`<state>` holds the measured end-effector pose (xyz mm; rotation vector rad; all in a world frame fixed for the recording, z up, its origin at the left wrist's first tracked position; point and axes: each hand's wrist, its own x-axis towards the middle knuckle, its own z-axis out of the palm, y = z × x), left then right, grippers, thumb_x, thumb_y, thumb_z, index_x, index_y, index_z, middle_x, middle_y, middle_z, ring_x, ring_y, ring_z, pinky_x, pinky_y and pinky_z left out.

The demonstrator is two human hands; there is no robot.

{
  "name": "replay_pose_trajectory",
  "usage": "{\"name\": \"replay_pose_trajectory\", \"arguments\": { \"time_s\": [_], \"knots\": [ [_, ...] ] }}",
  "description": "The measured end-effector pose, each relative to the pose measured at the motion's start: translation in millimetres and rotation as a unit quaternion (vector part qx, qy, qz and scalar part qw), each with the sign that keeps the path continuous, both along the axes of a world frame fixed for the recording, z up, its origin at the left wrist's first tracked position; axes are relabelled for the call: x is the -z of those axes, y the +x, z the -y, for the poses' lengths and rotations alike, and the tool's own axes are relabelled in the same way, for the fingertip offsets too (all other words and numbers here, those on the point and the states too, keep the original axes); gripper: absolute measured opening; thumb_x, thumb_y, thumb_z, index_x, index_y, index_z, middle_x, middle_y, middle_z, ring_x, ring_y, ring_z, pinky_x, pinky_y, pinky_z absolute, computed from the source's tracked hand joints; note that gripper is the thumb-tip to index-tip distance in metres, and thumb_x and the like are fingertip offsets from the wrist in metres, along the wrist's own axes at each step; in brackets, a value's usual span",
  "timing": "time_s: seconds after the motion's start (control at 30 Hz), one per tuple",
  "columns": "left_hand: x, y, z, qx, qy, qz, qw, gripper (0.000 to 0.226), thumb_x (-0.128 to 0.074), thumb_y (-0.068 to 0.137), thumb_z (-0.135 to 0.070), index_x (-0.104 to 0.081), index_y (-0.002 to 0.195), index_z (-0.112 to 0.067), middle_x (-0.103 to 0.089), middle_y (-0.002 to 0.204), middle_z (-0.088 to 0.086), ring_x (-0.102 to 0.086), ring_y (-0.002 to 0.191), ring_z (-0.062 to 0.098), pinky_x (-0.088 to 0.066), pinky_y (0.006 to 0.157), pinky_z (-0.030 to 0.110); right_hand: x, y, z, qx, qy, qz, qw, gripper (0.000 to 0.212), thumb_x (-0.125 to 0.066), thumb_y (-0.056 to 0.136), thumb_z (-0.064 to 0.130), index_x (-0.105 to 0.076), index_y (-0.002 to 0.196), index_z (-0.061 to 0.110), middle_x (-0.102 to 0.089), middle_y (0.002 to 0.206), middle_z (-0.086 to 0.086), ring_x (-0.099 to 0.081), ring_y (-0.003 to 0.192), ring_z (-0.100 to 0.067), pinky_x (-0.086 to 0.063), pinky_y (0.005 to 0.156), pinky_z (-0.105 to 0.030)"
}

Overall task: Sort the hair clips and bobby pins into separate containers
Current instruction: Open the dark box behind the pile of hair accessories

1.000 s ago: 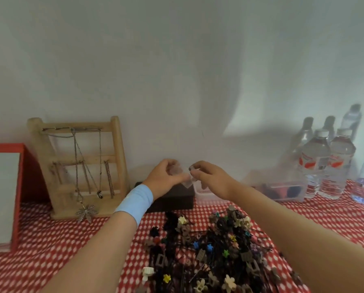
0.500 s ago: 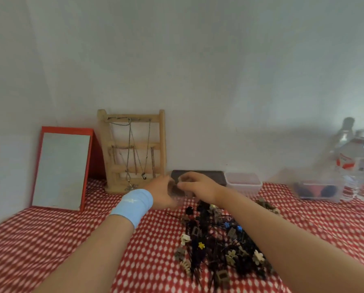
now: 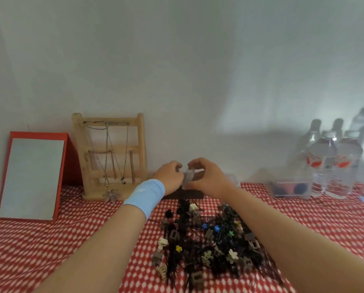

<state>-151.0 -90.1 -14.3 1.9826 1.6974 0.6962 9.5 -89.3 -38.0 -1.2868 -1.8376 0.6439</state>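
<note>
While the pile of hair clips and bobby pins (image 3: pixel 208 240) lies loose at the middle of the bench's near edge, both hands meet just beyond it, toward the far edge. The left hand (image 3: pixel 170 179), with a soft pale-blue wristband (image 3: pixel 144 195) round the wrist, and the right hand (image 3: pixel 209 181) hold a small clear plastic piece (image 3: pixel 188 178) between them. Each grip is clamped on it, the left from its side and the right with fingers arched over its top. Whether the piece is a lid or a small tub is too blurred to tell. Under the hands sits a flat, matte dark box (image 3: pixel 184 194). Just beside the right hand shows the corner of a shallow translucent tub (image 3: pixel 234 181).

The pile is a tangle of thin black wire pins and small chunky plastic claw clips. Some are flower shapes in cream, yellow, blue and green; others are square-framed in grey-brown.

A red cloth with white diamond checks covers the bench (image 3: pixel 50 250). Along the far edge to the left stands a ladder-shaped wooden rack (image 3: pixel 111 155) hung with fine metal chains, one carrying a spiky star pendant. A red-framed mirror (image 3: pixel 31 178) leans at the far left corner. Toward the far right corner are a clear plastic box (image 3: pixel 291 187) of dark rounded things and ribbed clear water bottles (image 3: pixel 333 166) with red-and-white labels.
</note>
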Motion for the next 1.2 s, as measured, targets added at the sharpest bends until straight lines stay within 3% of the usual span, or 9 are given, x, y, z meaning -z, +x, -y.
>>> {"name": "replay_pose_trajectory", "arguments": {
  "time_s": [0.23,0.3,0.4,0.57,0.7,0.83,0.9,1.03,1.2],
  "knots": [
    [12,97,-22,0.069,-0.048,0.132,0.988,0.048,-0.054,0.092,-0.016,-0.049,0.14,-0.014,-0.061,0.125,0.007,-0.061,0.112,0.023,-0.048,0.1,0.037,0,99,9,0.088,-0.056,-0.011,0.994,0.085,-0.088,0.072,0.007,-0.048,0.146,0.013,-0.059,0.137,-0.003,-0.068,0.099,-0.014,-0.061,0.076,-0.027],
    [16,121,-26,0.095,-0.033,0.089,0.991,0.044,-0.051,0.095,-0.017,-0.051,0.138,-0.017,-0.058,0.132,0.004,-0.057,0.118,0.022,-0.044,0.098,0.029,2,126,12,0.129,-0.065,0.024,0.989,0.085,-0.087,0.073,0.01,-0.047,0.148,0.01,-0.057,0.141,-0.006,-0.066,0.101,-0.016,-0.059,0.081,-0.026],
    [25,147,-30,0.127,-0.004,-0.021,0.992,0.041,-0.05,0.095,-0.021,-0.054,0.136,-0.024,-0.054,0.14,0.001,-0.049,0.128,0.022,-0.039,0.109,0.036,11,155,19,0.191,-0.089,0.094,0.973,0.074,-0.084,0.078,0.025,-0.051,0.143,0.013,-0.057,0.14,-0.007,-0.062,0.111,-0.021,-0.056,0.088,-0.029],
    [37,160,-37,0.126,0.054,-0.183,0.973,0.049,-0.048,0.092,-0.023,-0.047,0.14,-0.029,-0.049,0.143,0.001,-0.039,0.134,0.027,-0.04,0.107,0.043,16,167,27,0.199,-0.131,0.355,0.904,0.054,-0.067,0.088,0.055,-0.062,0.127,0.018,-0.063,0.132,-0.007,-0.063,0.114,-0.025,-0.053,0.1,-0.039],
    [39,143,-46,0.118,0.034,-0.173,0.977,0.053,-0.051,0.093,-0.021,-0.04,0.145,-0.022,-0.042,0.146,0.006,-0.03,0.139,0.028,-0.033,0.113,0.043,2,155,24,0.192,-0.105,0.45,0.866,0.068,-0.063,0.092,0.048,-0.042,0.146,0.012,-0.043,0.146,-0.013,-0.056,0.122,-0.034,-0.049,0.101,-0.045],
    [42,108,-56,0.085,0.027,-0.183,0.979,0.052,-0.053,0.093,-0.024,-0.04,0.144,-0.021,-0.04,0.146,0.007,-0.03,0.138,0.027,-0.033,0.113,0.041,-11,125,8,0.194,-0.061,0.527,0.825,0.056,-0.053,0.096,0.03,-0.038,0.144,0.007,-0.042,0.137,-0.013,-0.058,0.114,-0.034,-0.05,0.085,-0.039],
    [44,85,-59,0.061,0.023,-0.206,0.976,0.05,-0.055,0.091,-0.027,-0.043,0.14,-0.021,-0.042,0.141,0.006,-0.034,0.134,0.027,-0.037,0.109,0.04,-13,103,-2,0.159,-0.02,0.53,0.833,0.042,-0.05,0.097,0.025,-0.05,0.136,0.01,-0.049,0.129,-0.011,-0.058,0.109,-0.03,-0.047,0.08,-0.036],
    [43,36,-61,0.008,0.014,-0.245,0.969,0.055,-0.069,0.079,-0.04,-0.047,0.127,-0.025,-0.045,0.129,0.003,-0.042,0.123,0.026,-0.043,0.101,0.041,-3,49,-27,0.036,-0.007,0.433,0.901,0.042,-0.049,0.097,0.025,-0.057,0.138,0.021,-0.053,0.132,-0.005,-0.055,0.118,-0.029,-0.049,0.095,-0.04],
    [41,-7,-61,0.008,0.028,-0.276,0.961,0.057,-0.075,0.073,-0.034,-0.047,0.122,-0.027,-0.045,0.123,0.002,-0.048,0.114,0.026,-0.047,0.091,0.036,14,9,-51,-0.003,0.044,0.454,0.89,0.038,-0.063,0.093,0.035,-0.06,0.127,0.019,-0.055,0.119,-0.006,-0.058,0.106,-0.028,-0.051,0.082,-0.04]
  ]
}}
